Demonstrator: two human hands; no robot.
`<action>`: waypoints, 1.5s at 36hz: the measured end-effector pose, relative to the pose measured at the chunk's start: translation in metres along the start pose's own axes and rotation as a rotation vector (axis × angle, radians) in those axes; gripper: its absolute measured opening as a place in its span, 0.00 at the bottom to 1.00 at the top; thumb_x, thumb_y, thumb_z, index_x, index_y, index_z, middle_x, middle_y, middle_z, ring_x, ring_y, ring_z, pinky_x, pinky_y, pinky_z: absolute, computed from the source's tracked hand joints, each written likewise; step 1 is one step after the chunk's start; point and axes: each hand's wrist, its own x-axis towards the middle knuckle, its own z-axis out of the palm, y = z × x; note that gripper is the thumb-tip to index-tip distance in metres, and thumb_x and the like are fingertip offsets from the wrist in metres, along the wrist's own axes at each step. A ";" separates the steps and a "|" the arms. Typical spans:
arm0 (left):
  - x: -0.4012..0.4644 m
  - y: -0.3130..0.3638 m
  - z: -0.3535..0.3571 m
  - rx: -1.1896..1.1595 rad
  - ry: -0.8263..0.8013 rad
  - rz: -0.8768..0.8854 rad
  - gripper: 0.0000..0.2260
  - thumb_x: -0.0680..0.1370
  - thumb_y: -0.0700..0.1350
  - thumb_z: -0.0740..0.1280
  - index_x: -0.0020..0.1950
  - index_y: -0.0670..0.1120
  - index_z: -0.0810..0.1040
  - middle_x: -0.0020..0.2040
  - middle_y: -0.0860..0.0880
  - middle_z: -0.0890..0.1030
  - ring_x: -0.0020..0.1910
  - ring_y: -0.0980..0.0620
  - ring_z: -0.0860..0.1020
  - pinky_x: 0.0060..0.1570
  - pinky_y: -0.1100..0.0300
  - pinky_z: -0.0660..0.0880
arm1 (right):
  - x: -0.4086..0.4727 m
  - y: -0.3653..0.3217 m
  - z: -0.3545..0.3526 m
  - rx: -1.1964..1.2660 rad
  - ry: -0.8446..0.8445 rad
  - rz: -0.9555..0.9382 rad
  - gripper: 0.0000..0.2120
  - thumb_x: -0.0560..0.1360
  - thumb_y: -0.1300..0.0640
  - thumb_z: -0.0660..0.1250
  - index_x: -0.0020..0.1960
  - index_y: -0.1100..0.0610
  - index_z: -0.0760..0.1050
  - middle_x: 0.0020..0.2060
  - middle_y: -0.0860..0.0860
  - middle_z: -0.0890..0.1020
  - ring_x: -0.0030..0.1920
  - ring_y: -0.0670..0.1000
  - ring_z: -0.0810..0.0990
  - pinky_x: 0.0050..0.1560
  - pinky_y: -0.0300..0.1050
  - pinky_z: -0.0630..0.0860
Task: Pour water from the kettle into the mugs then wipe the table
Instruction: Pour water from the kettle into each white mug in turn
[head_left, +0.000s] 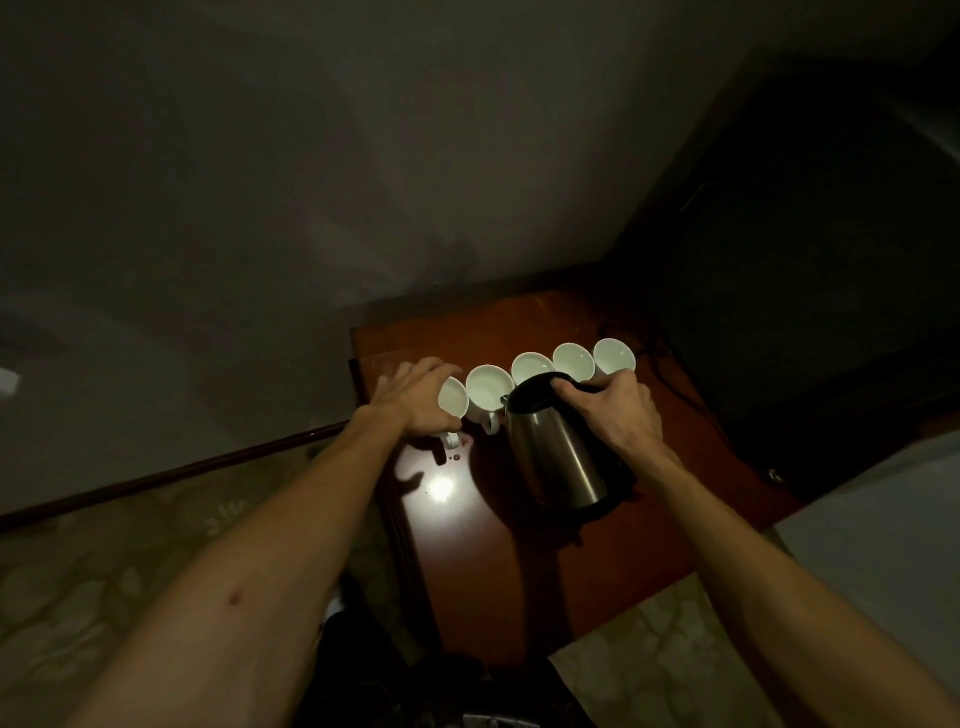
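Several white mugs stand in a row along the far side of a dark red-brown wooden table (519, 561). My left hand (415, 397) grips the leftmost mug (454, 401) from its left side. My right hand (618, 405) holds the black handle of a steel kettle (558, 447). The kettle is tilted forward, its spout near the rim of the second mug (488, 387). Behind the kettle's lid sits the third mug (531, 366), then two more, the last at the far right (614, 356). A few small drops (457, 457) lie on the table near the leftmost mug's handle.
A wall rises just behind the table. A dark cabinet (810, 291) stands to the right, with a black cord (660, 358) running along the table's right side. A bright light reflection (441, 488) shows on the tabletop. Patterned floor lies left and below.
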 end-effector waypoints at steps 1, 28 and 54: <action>0.000 0.001 0.000 0.001 0.000 0.002 0.38 0.72 0.57 0.73 0.78 0.57 0.60 0.79 0.51 0.58 0.75 0.43 0.59 0.68 0.40 0.59 | 0.001 0.000 0.000 -0.001 -0.001 0.003 0.23 0.78 0.34 0.73 0.58 0.53 0.86 0.44 0.48 0.86 0.43 0.50 0.86 0.52 0.56 0.86; 0.004 0.001 -0.002 0.000 -0.007 0.013 0.38 0.72 0.59 0.73 0.78 0.57 0.60 0.79 0.51 0.58 0.75 0.42 0.59 0.68 0.39 0.59 | 0.001 -0.008 -0.002 -0.015 -0.027 0.007 0.20 0.78 0.33 0.73 0.54 0.50 0.84 0.42 0.47 0.84 0.43 0.51 0.86 0.51 0.57 0.86; 0.005 -0.002 0.001 -0.029 -0.010 0.004 0.38 0.71 0.59 0.74 0.77 0.57 0.61 0.79 0.51 0.59 0.75 0.43 0.59 0.69 0.38 0.58 | 0.008 -0.007 0.001 -0.016 -0.001 0.013 0.24 0.77 0.32 0.72 0.56 0.52 0.86 0.42 0.46 0.85 0.45 0.52 0.86 0.54 0.60 0.86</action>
